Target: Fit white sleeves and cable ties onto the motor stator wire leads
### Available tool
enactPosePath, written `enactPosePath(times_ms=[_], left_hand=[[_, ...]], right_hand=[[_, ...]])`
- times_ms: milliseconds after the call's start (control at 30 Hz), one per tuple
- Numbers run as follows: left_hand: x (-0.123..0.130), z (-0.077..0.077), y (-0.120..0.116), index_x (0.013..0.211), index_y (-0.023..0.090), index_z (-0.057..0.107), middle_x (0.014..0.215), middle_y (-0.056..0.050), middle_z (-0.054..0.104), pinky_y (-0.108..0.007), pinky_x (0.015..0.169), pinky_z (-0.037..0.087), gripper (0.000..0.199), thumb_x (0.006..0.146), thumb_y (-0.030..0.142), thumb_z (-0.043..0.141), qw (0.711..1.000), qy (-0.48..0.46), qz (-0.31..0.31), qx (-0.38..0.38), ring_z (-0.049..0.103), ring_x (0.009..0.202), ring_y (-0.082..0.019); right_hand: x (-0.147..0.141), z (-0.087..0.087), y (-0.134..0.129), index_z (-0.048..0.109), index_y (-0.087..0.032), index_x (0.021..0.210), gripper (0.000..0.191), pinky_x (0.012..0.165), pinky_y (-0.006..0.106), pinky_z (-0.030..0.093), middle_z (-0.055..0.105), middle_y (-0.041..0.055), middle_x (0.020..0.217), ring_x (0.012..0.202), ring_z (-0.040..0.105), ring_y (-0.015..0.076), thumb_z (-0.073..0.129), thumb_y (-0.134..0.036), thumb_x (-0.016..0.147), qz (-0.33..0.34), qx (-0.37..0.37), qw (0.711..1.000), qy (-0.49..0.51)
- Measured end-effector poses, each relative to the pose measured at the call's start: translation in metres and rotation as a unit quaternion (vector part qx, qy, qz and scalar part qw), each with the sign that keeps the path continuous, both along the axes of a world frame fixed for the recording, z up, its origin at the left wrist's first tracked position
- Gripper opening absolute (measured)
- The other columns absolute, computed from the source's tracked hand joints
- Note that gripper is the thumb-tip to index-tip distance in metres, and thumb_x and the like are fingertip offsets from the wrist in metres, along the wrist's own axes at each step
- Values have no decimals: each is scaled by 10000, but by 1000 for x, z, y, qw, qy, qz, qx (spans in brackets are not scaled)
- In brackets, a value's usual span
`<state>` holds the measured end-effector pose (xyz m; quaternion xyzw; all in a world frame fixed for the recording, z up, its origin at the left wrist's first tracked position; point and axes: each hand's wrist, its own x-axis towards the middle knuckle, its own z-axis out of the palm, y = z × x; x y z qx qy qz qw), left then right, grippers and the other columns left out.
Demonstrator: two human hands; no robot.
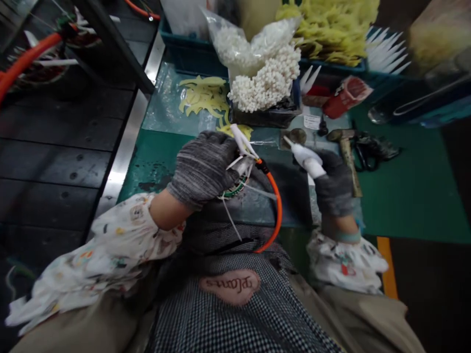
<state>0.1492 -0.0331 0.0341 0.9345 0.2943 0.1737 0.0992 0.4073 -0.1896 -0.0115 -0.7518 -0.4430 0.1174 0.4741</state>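
My left hand [206, 169], in a grey glove, rests on a ring-shaped wound part [237, 189] near the table's front edge, its fingers curled over the far side. White sleeved leads [243, 141] rise beside the fingers and join an orange cable [278, 196] that curves down to the apron. A loose white tie [232, 220] hangs from the part. To the right, my right hand [334, 184], also gloved, is closed around a white bottle with a thin nozzle [308, 159], which points up and left. What the left fingertips grip is hidden.
Behind the hands stand a box of white beads [267, 73] and bins with yellow pieces [331, 29]. Flat yellow strips [204, 95] lie at the back left. A red cup [346, 97], a hammer [347, 157] and black-handled scissors [365, 156] are on the right.
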Motion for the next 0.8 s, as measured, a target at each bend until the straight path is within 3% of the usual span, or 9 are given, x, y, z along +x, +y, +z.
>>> enactPosePath(times_ms=[133, 267, 333, 433, 500, 533, 600, 700, 800], left_hand=[[-29, -6, -17, 1416, 233, 754, 1395, -155, 798, -542, 997, 683, 463, 1163, 528, 503, 998, -3, 5, 57, 791, 1225, -399], [-45, -15, -40, 1581, 146, 609, 1581, -245, 682, -604, 1145, 658, 608, 1119, 541, 617, 995, -7, 4, 99, 670, 1475, -475], [-47, -20, -46, 1635, 133, 534, 1663, -265, 604, -628, 1232, 605, 808, 1021, 606, 763, 996, 0, -5, 85, 560, 1579, -511], [-47, -25, -44, 1660, 155, 487, 1708, -273, 546, -618, 1252, 591, 922, 945, 601, 862, 998, 15, 6, 64, 523, 1609, -513], [-48, -29, -40, 1662, 180, 473, 1687, -273, 560, -603, 1188, 639, 875, 971, 578, 834, 997, 8, 22, 68, 574, 1572, -493], [-49, -30, -38, 1664, 186, 466, 1673, -273, 570, -600, 1166, 653, 850, 990, 572, 809, 997, 0, 26, 70, 593, 1555, -485], [-51, -33, -36, 1679, 191, 446, 1664, -270, 578, -602, 1183, 643, 813, 1026, 555, 764, 997, -23, 21, 68, 601, 1551, -469], [-57, -38, -39, 1715, 227, 409, 1682, -223, 584, -587, 1279, 578, 749, 1079, 475, 718, 997, -59, 14, 53, 568, 1596, -423], [-63, -43, -45, 1757, 281, 341, 1667, -167, 616, -572, 1298, 569, 760, 1103, 442, 693, 994, -94, 14, 50, 559, 1612, -391]], right_hand=[[50, -27, 51, 737, -161, 1407, 416, 1227, 416, 559, 795, 143, 1462, 1364, 740, 232, 597, -443, 1136, 4, 5, 998, -57], [65, -58, 86, 689, -130, 1462, 400, 1266, 574, 541, 735, 201, 1524, 1448, 690, 309, 603, -275, 1099, -49, -14, 992, -119], [57, -59, 83, 612, -139, 1572, 486, 1291, 606, 511, 662, 225, 1617, 1539, 627, 339, 576, -242, 1098, -63, -3, 986, -155], [27, -32, 53, 471, -76, 1692, 580, 1279, 514, 512, 556, 295, 1706, 1597, 574, 358, 497, -256, 1142, -68, 90, 970, -214], [-5, -5, 26, 587, -68, 1605, 506, 1130, 465, 609, 672, 302, 1572, 1432, 713, 356, 492, -301, 1166, -67, 156, 957, -234], [-23, 7, 13, 716, -121, 1461, 412, 1063, 461, 627, 787, 250, 1390, 1290, 783, 340, 492, -311, 1171, -57, 156, 958, -235], [-59, 22, -5, 832, -194, 1176, 292, 788, 392, 625, 867, 135, 1015, 898, 834, 284, 619, -388, 1129, 69, 48, 960, -268], [-100, 20, -17, 853, -211, 1008, 327, 551, 312, 459, 820, 56, 757, 598, 727, 213, 720, -502, 1072, 201, -72, 924, -318], [-119, 4, -19, 868, -203, 1059, 193, 504, 303, 428, 831, 58, 763, 569, 709, 202, 696, -291, 1073, 243, -92, 901, -348]])
